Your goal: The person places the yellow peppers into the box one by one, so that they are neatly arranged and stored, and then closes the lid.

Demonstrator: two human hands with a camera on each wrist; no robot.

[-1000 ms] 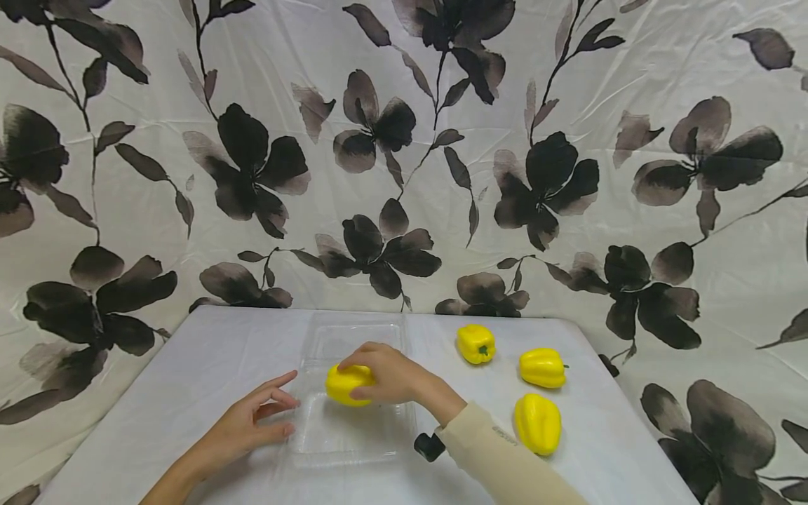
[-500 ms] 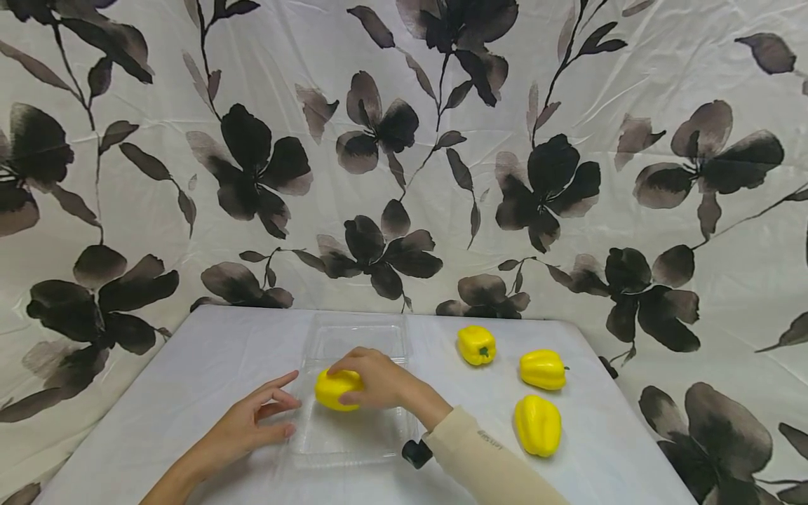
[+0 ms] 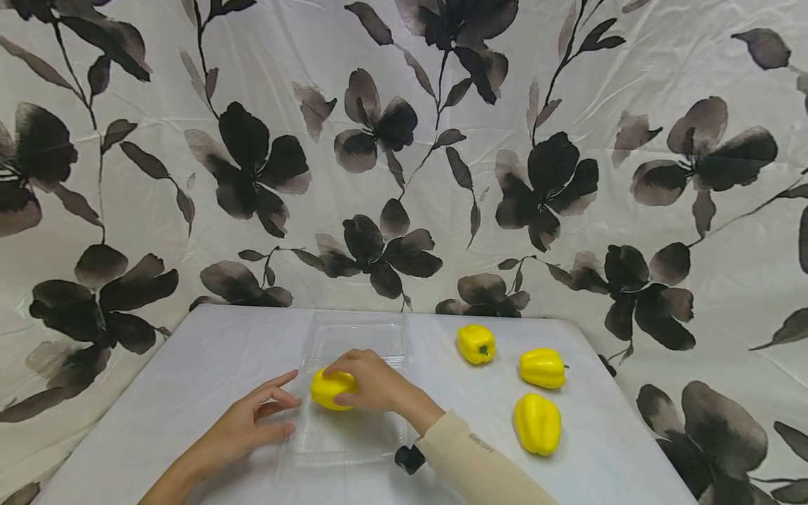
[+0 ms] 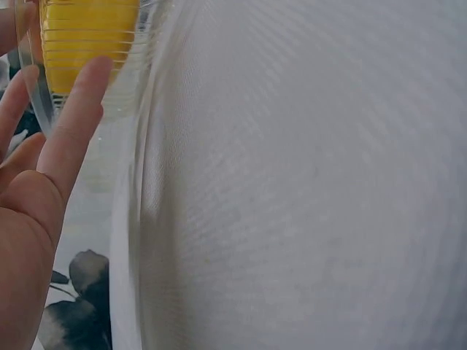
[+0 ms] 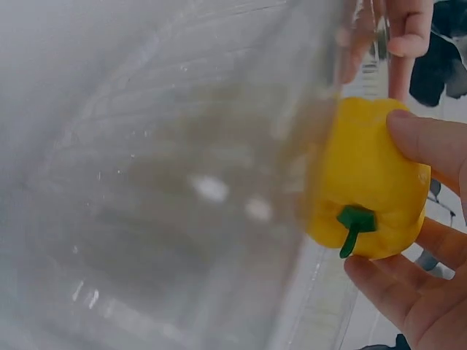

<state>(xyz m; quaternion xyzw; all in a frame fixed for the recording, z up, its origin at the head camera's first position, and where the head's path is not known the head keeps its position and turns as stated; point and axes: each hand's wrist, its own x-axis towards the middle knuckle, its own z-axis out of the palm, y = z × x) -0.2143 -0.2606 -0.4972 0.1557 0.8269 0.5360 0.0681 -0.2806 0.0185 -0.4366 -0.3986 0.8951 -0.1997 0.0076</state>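
A yellow bell pepper (image 3: 327, 390) sits inside the near half of a clear plastic clamshell container (image 3: 353, 449), toward its left wall. My right hand (image 3: 372, 382) holds it from the right, thumb and fingers on opposite sides. In the right wrist view, the pepper (image 5: 368, 171) shows its green stem (image 5: 355, 222) between my thumb and fingers. At the container's left side, my left hand (image 3: 243, 426) has its fingers extended at the wall. The left wrist view shows a fingertip (image 4: 95, 73) against the ridged clear wall, with the yellow pepper (image 4: 87, 36) behind it.
Three more yellow bell peppers, one far (image 3: 476, 344), one farther right (image 3: 542, 368) and one nearer (image 3: 537, 424), lie right of the container on the white-covered table (image 3: 158, 393). The container's lid (image 3: 356, 340) lies folded back. A floral curtain (image 3: 404, 154) hangs behind.
My right hand has moved the pepper left within the container, quickly at first and then only slightly. My left hand has stayed at the container's left side.
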